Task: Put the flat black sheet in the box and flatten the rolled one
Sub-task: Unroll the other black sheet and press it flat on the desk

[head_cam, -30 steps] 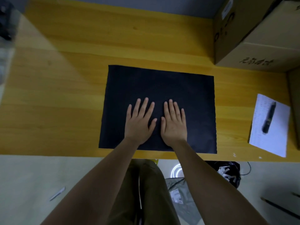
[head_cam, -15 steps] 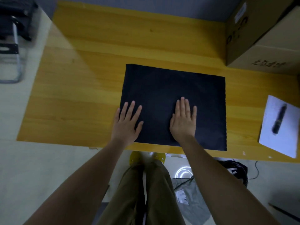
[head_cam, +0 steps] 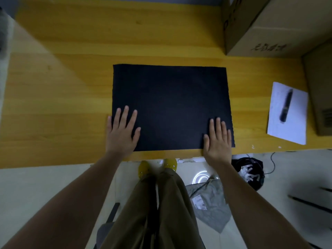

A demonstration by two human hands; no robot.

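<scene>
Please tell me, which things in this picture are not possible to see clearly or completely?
- Box, head view: cut off by the top and right edges; whether it is open cannot be told. Its writing is too blurred to read.
- Pen on the paper: blurred, details unclear.
- Sheet: the near corners are covered by the left hand and right hand.
- Bag on the floor: contents too dark.

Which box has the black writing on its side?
The big cardboard box at the table's far right corner. Black handwriting runs along its near face. The other box, beside the white paper, shows only a vent.
</scene>
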